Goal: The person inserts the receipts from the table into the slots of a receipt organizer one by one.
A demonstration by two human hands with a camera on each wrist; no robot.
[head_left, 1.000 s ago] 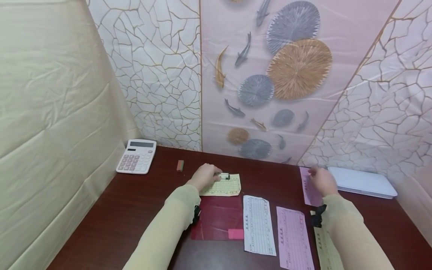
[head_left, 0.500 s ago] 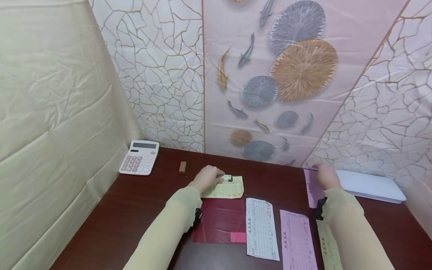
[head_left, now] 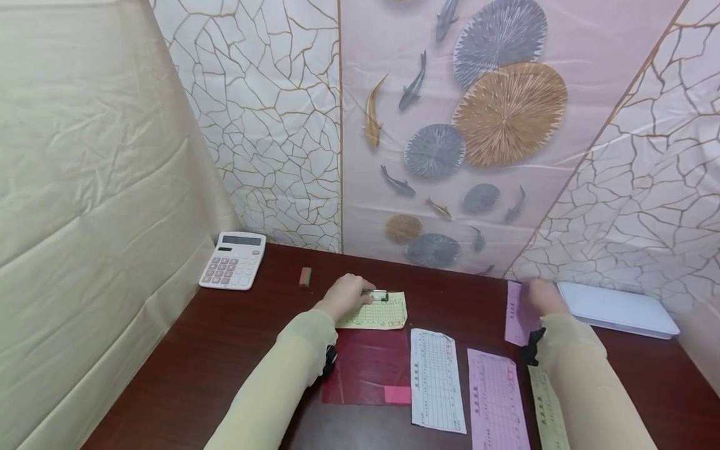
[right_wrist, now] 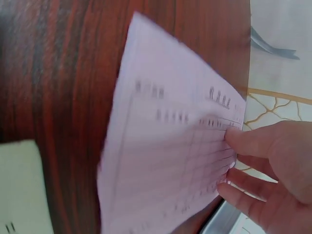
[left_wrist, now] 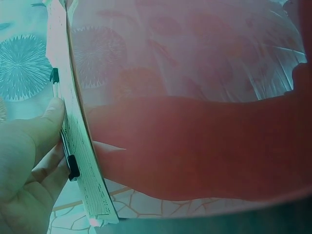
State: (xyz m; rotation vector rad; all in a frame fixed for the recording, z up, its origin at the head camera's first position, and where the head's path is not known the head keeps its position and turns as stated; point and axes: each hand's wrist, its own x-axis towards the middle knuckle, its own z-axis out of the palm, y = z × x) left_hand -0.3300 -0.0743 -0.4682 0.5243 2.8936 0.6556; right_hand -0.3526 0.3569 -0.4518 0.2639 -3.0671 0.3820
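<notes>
Saw left hand toward far side of table, pinching a black-ended metal clip between thumb and fingers. Found clip set on far edge of a yellow stack, with layered paper edges visible in left wrist view. Could not make out left part of stack or clip, both covered by hand. Saw right hand gripping a pink slip at its edge, with thumb on printed face and fingers behind. Noted motion blur on right hand in head view, and part of slip hidden behind it. Recorded slip as thin, pale pink-violet, ruled in lines, tilted, with dark heading characters too smeared to read; located it at far right, just left of a flat white case. Found a glossy dark red sheet adjoining near edge of yellow stack, with a bright pink tab at near right corner; could not tell any overlap with stack. Logged white slip just right of sheet, then second pink slip, cut off at bottom, then yellow-green slip, partly covered by right sleeve. Noted calculator at far left, red-and-green block between it and left hand, and patterned curtain behind.
</notes>
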